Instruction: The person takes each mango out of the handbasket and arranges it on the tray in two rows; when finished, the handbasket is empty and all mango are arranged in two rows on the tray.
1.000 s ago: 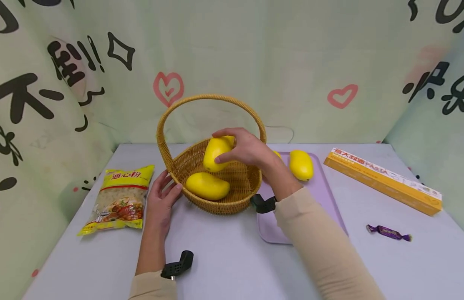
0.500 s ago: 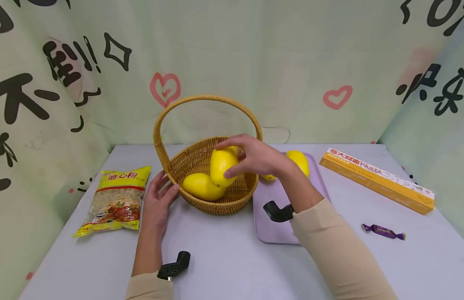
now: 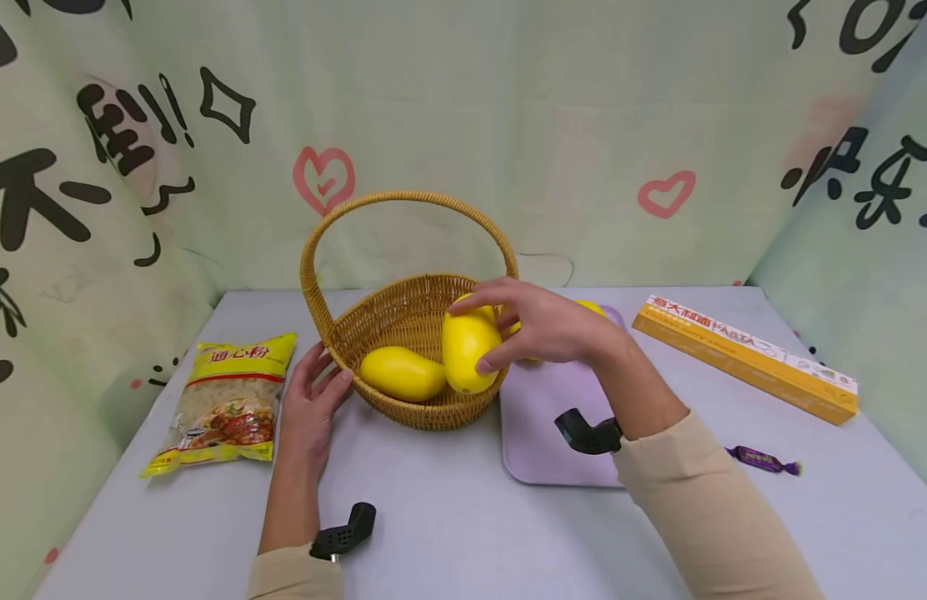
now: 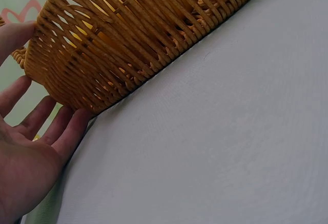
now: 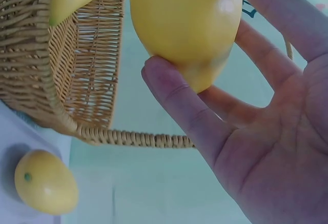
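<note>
A wicker basket [image 3: 384,321] with a tall arched handle stands at mid-table, one yellow mango [image 3: 400,373] lying in it. Over the basket's right side my right hand [image 3: 553,325] holds a second mango [image 3: 463,354] upright between thumb and fingers. The right wrist view shows the thumb against the near side of this held mango [image 5: 184,24] and fingers on its far side. At the basket's left, my left hand [image 3: 309,408] touches the outer wall. In the left wrist view its extended fingers [image 4: 72,131] lie along the low wicker, thumb near the rim.
A lilac tray [image 3: 538,442] sits right of the basket, with a mango [image 3: 589,307] at its back, partly hidden by my right arm. A yellow pasta bag [image 3: 231,404] lies left, a long pasta box [image 3: 741,358] right, a purple wrapped candy [image 3: 765,459] before it.
My right hand has carried the held mango rightward and down, from above the basket's middle to its right side. My left hand has stayed at the basket's left wall.
</note>
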### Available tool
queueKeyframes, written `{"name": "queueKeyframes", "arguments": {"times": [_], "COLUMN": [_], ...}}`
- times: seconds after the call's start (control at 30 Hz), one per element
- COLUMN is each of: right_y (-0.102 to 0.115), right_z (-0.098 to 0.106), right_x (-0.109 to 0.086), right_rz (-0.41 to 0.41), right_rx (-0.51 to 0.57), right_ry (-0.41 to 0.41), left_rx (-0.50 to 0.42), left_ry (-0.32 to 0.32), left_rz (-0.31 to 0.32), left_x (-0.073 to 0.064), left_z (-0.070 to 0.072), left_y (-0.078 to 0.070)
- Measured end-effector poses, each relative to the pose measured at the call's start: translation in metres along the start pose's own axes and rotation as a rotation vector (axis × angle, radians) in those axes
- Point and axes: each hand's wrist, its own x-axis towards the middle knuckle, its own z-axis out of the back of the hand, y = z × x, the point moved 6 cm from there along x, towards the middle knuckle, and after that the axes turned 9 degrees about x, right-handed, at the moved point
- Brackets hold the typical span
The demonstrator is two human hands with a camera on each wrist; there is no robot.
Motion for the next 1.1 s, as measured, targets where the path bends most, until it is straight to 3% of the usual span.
{"name": "queueKeyframes", "arguments": {"times": [0.47,0.7,1.1], "right_y": [-0.014,-0.023,-0.058], "right_z": [0.005,0.011,0.016], "right_x": [-0.028,-0.042,-0.062], "right_rz": [0.002,0.004,-0.097], "right_rx": [-0.053,-0.080,-0.070], "right_ry": [0.077,0.072,0.038], "left_rx": [-0.014,-0.010,-0.009], "left_ry": [0.006,0.005,0.005], "left_rz": [-0.004,-0.004,-0.003], "left_x": [0.000,0.000,0.000], "left_z": [0.000,0.000,0.001], "left_y": [0.000,0.000,0.001]}}
